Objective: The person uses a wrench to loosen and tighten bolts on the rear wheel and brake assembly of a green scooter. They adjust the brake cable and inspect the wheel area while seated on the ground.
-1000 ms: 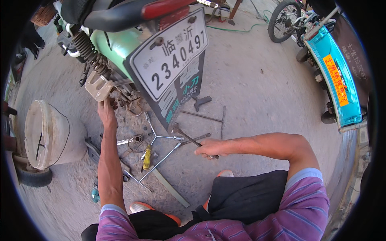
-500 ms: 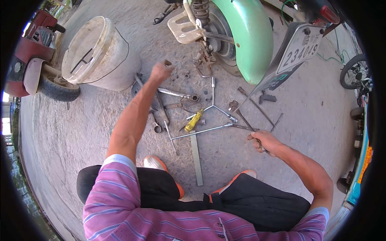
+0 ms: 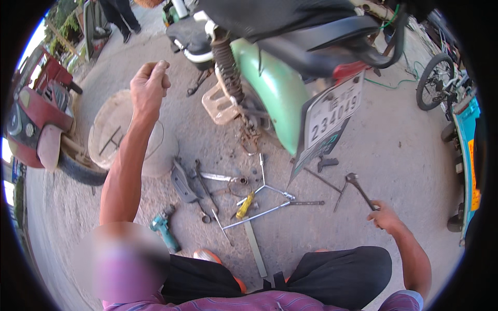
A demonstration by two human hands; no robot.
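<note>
Behind green scooter [image 3: 275,88], white rectangular plate [image 3: 332,111]

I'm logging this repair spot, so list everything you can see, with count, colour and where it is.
Scooter: one, green body, black seat, top centre.
Number plate: one, white, on the scooter's rear.
Bucket: one, whitish, left of the scooter.
Red vehicle: one, far left.
Power drill: one, teal, on the ground lower left.
Screwdriver: one, yellow handle, among the loose tools.
Cross wrench: one, silver, centre ground.
Pliers: one, dark, right.
Bicycle wheel: one, black, upper right.
Left hand: raised, closed.
Right hand: on the pliers' handle.
</note>
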